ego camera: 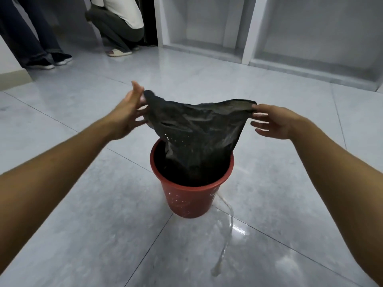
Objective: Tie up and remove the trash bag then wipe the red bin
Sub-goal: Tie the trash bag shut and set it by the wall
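A red bin (187, 200) stands on the grey tiled floor at the centre of the view. A black trash bag (196, 129) rises out of it, its top edge stretched wide between my hands, its lower part still inside the bin. My left hand (129, 114) pinches the bag's left corner, the other fingers spread. My right hand (273, 122) pinches the right corner between thumb and forefinger. White specks dot the bag and the bin's outer wall.
A pale string or trail of liquid (226, 241) runs over the floor from the bin toward the lower right. One person stands (39, 48) and another crouches (118, 23) at the back left. White panelled doors (290, 34) line the back.
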`<action>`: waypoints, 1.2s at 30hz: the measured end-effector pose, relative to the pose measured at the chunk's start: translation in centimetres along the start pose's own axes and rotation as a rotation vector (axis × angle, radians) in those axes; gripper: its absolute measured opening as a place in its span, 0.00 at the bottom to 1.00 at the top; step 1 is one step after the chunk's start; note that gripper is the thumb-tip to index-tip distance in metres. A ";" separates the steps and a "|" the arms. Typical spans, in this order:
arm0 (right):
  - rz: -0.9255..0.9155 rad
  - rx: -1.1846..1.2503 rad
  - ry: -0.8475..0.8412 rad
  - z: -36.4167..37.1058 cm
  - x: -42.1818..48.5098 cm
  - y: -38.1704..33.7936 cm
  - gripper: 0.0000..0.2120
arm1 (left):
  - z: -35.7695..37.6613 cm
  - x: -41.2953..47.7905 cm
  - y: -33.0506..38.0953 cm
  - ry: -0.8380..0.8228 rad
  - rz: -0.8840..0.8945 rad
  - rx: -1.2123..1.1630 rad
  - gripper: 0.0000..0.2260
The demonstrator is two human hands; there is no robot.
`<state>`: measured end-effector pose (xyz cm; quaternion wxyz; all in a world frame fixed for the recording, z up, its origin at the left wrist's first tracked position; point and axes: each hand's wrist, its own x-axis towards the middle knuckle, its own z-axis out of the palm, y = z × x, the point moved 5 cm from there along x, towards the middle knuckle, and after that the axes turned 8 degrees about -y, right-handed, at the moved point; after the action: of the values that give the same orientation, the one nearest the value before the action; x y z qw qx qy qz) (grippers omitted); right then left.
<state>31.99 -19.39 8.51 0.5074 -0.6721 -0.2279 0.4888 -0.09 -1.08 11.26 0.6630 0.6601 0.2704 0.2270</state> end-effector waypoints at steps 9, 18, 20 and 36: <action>0.007 0.582 0.073 1.3 1.4 0.3 0.07 | 11.2 -0.8 -1.5 -0.290 0.215 0.450 0.56; -0.165 0.635 0.002 2.0 1.5 -0.6 0.07 | 18.2 -2.7 -3.7 -0.108 0.423 0.924 0.22; -0.157 0.582 -0.027 2.0 1.6 -0.7 0.05 | 17.1 -1.6 -3.6 -0.020 0.395 0.668 0.11; -0.087 -0.798 -0.378 11.2 1.8 -1.9 0.19 | 7.1 5.0 -5.5 0.248 -0.453 0.199 0.56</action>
<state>23.10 -12.07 9.35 0.1777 -0.7038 -0.5158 0.4549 8.06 -3.30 5.37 0.5906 0.6119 0.5113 0.1242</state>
